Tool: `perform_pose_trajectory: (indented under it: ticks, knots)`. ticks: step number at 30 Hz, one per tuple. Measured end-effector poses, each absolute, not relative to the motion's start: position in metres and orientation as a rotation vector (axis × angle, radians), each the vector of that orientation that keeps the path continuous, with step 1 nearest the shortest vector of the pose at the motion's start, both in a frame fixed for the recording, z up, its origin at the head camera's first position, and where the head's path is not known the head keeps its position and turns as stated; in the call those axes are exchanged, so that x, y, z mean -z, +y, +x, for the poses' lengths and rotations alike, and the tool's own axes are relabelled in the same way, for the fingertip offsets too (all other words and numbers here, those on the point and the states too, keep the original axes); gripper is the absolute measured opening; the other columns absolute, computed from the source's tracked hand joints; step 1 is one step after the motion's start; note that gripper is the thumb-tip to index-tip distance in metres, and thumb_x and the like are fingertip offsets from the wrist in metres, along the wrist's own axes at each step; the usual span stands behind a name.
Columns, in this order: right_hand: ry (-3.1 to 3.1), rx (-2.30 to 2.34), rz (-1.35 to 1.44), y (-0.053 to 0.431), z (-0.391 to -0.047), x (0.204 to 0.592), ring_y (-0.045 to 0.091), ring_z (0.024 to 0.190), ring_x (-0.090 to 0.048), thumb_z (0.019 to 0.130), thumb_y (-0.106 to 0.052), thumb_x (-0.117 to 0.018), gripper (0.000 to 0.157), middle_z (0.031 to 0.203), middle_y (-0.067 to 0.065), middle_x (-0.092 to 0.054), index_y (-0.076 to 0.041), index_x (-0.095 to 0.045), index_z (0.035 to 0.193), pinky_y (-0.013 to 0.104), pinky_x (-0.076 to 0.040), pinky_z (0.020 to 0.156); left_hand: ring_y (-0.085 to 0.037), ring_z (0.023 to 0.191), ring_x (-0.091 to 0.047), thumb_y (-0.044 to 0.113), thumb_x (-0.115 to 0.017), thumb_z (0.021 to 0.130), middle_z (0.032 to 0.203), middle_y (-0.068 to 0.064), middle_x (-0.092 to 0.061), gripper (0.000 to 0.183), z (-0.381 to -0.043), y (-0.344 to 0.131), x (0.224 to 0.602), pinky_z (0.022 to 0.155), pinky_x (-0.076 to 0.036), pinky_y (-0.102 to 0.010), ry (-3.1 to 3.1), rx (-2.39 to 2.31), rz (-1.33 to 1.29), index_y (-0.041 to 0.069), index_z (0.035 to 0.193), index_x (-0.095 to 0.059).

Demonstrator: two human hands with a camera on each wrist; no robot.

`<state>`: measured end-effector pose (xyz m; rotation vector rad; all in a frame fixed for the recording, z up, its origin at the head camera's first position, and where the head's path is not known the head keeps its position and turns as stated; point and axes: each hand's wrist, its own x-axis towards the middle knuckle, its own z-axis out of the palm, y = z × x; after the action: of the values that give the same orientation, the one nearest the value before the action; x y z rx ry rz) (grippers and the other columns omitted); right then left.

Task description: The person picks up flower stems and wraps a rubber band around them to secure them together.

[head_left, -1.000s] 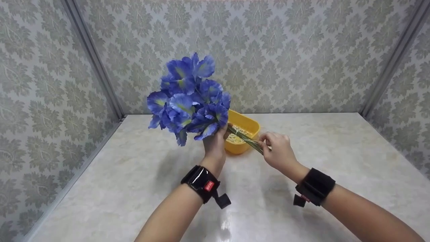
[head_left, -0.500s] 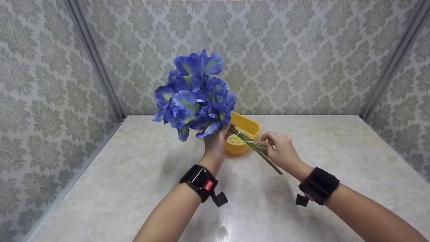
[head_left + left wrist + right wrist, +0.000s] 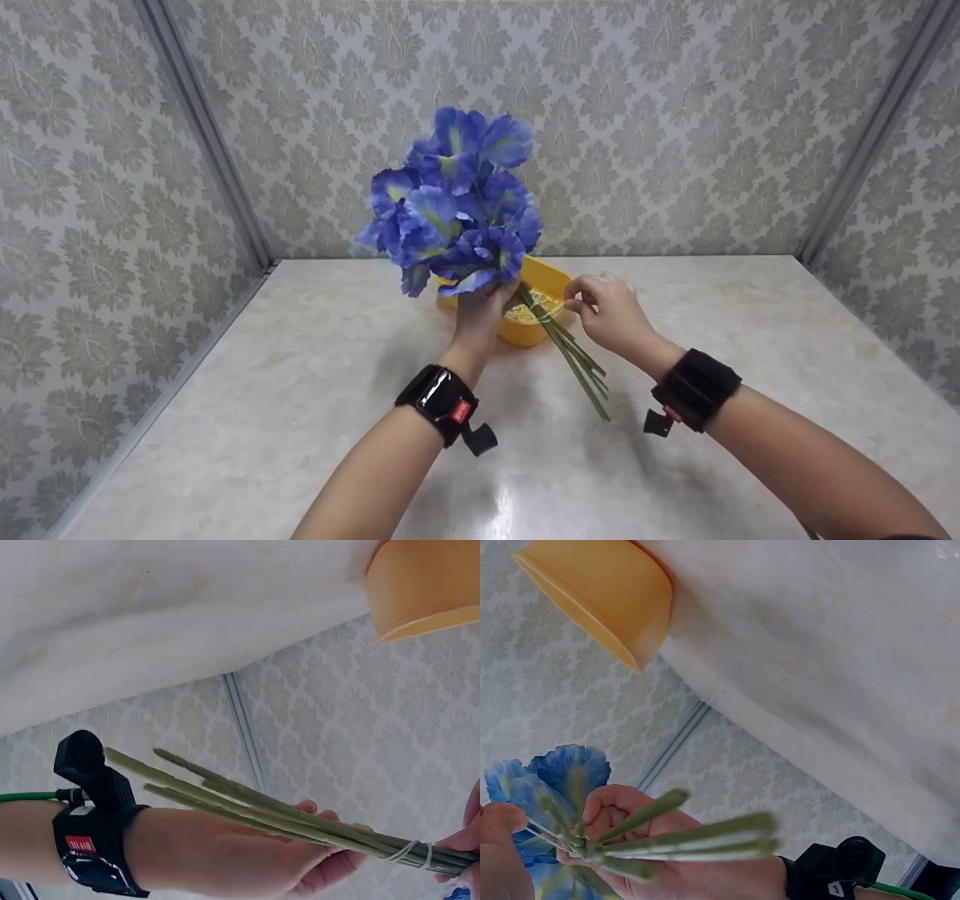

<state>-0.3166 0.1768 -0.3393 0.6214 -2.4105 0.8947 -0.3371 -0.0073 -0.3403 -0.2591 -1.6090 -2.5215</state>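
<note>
My left hand (image 3: 480, 319) grips a bunch of blue iris-like flowers (image 3: 457, 210) just under the blossoms, above the table. Its green stems (image 3: 577, 352) slant down to the right and fan apart at the ends. My right hand (image 3: 611, 311) pinches a thin pale rubber band (image 3: 556, 308) between thumb and curled fingers, stretching it out from the stems. In the left wrist view, pale loops (image 3: 405, 851) circle the stems close to the left hand's fingers (image 3: 463, 840). The right wrist view shows the stem ends foreshortened, with the band running to the right hand's fingertips (image 3: 511, 817).
Behind the hands stands a yellow plastic bin (image 3: 551, 276) with several pale rubber bands (image 3: 521, 312) inside. The marbled table (image 3: 315, 420) is enclosed by patterned walls (image 3: 637, 165) at the back and sides. Both wrists wear black straps (image 3: 696, 390).
The flowers have shifted right and turned more upright. The right hand has come away from the stem ends and moved up along the stems, drawing the band; the stem ends now show.
</note>
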Motion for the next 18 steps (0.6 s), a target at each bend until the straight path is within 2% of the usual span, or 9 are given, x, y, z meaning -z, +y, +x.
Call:
perform_pose_trajectory:
  ticks: [5, 9, 12, 15, 18]
  knots:
    - [-2.384, -0.843, 0.656, 0.169, -0.32, 0.333, 0.032, 0.08, -0.054, 0.093, 0.0, -0.073, 0.005, 0.084, 0.018, -0.067, 0.001, -0.068, 0.092, 0.054, -0.034, 0.085, -0.008, 0.077, -0.067, -0.007, -0.06, 0.102, 0.078, 0.003, -0.068, 0.009, -0.339, -0.009, 0.339, 0.087, -0.063, -0.03, -1.78, 2.424, -0.299, -0.011, 0.108, -0.065]
    - [-2.375, -0.792, 0.687, 0.166, -0.32, 0.332, 0.034, 0.08, -0.054, 0.094, 0.0, -0.073, 0.005, 0.086, 0.019, -0.069, 0.001, -0.068, 0.093, 0.053, -0.035, 0.084, -0.014, 0.084, -0.073, -0.002, -0.062, 0.103, 0.087, -0.009, -0.076, 0.02, -0.338, -0.009, 0.341, 0.097, -0.063, -0.038, -1.987, 2.299, -0.291, -0.017, 0.115, -0.067]
    - [-2.353, -0.752, 0.694, 0.165, -0.32, 0.334, 0.034, 0.08, -0.054, 0.093, 0.002, -0.073, 0.005, 0.087, 0.019, -0.07, 0.0, -0.068, 0.092, 0.051, -0.035, 0.082, -0.024, 0.095, -0.078, 0.002, -0.063, 0.104, 0.098, -0.02, -0.079, 0.024, -0.336, -0.008, 0.344, 0.1, -0.061, -0.039, -2.115, 2.219, -0.274, -0.018, 0.115, -0.069]
    - [-2.317, -0.731, 0.692, 0.165, -0.319, 0.336, 0.035, 0.079, -0.054, 0.092, 0.003, -0.073, 0.007, 0.087, 0.018, -0.07, -0.001, -0.068, 0.091, 0.05, -0.034, 0.081, -0.03, 0.103, -0.078, 0.004, -0.064, 0.104, 0.105, -0.025, -0.078, 0.024, -0.334, -0.008, 0.346, 0.1, -0.061, -0.038, -2.177, 2.177, -0.271, -0.018, 0.113, -0.07]
    - [-2.302, -0.728, 0.724, 0.165, -0.319, 0.34, 0.034, 0.078, -0.054, 0.092, 0.002, -0.074, 0.006, 0.087, 0.018, -0.071, -0.001, -0.069, 0.091, 0.048, -0.033, 0.079, -0.027, 0.1, -0.078, 0.004, -0.065, 0.103, 0.106, -0.026, -0.078, 0.023, -0.334, -0.007, 0.349, 0.097, -0.062, -0.036, -2.199, 2.157, -0.275, -0.018, 0.11, -0.071]
